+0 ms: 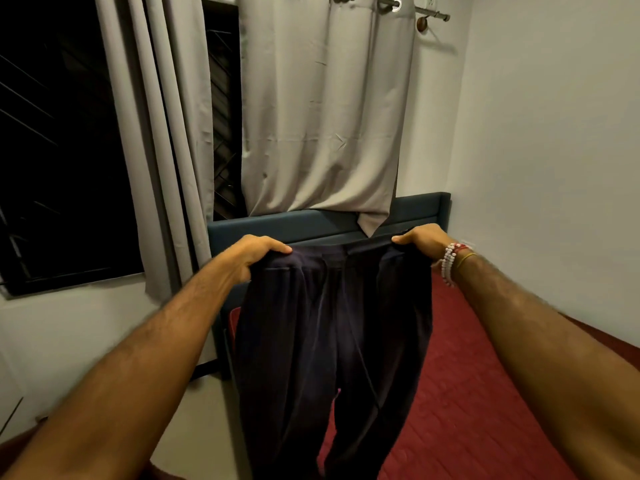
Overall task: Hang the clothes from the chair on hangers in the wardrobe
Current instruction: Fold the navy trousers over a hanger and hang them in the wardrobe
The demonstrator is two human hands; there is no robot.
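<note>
Dark trousers (332, 341) were gripped at the waistband by the left hand (258, 252) and right hand (420, 239); dangling legs could drag if lowered.

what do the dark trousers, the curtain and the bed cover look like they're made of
The trousers: soft navy cloth with faint sheen and fine vertical ribs, perhaps velour or fine corduroy. The curtain: smooth matte grey woven cloth holding creases, probably polyester. The bed cover: matte dark red fabric with stitched quilting, fibre unclear.
</note>
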